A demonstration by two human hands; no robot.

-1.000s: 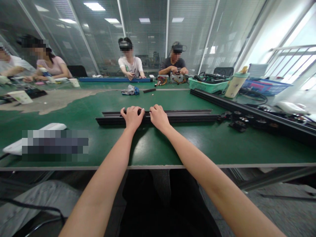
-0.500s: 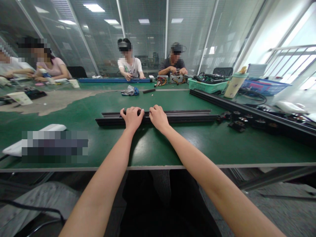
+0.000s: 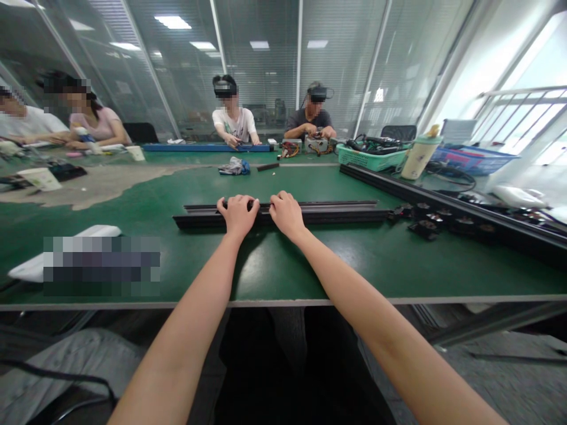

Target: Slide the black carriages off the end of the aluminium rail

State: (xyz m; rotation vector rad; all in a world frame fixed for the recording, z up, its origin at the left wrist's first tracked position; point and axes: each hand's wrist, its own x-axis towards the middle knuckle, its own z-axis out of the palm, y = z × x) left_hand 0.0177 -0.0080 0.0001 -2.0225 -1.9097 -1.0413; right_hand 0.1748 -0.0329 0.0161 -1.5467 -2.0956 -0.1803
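A long black rail [image 3: 336, 216] with a channel along its top lies crosswise on the green table. My left hand [image 3: 239, 213] is on the rail left of its middle, its thumb and fingers curled around a small dark part that is mostly hidden. Close beside it, my right hand [image 3: 286, 212] rests on the rail with its fingers bent together at the channel. What the right fingertips pinch is too small to make out. Several small black parts [image 3: 425, 224] lie just past the rail's right end.
A longer black rail [image 3: 443, 203] slants along the right side. Behind it stand a green basket [image 3: 372, 158] of cables, a bottle [image 3: 419, 158] and a blue basket [image 3: 476, 160]. A grey-blue cloth [image 3: 234, 166] lies ahead. Other people sit across the table.
The whole view has shifted slightly, with the table and rail a little lower in the picture. Both hands keep nearly the same places on the rail.
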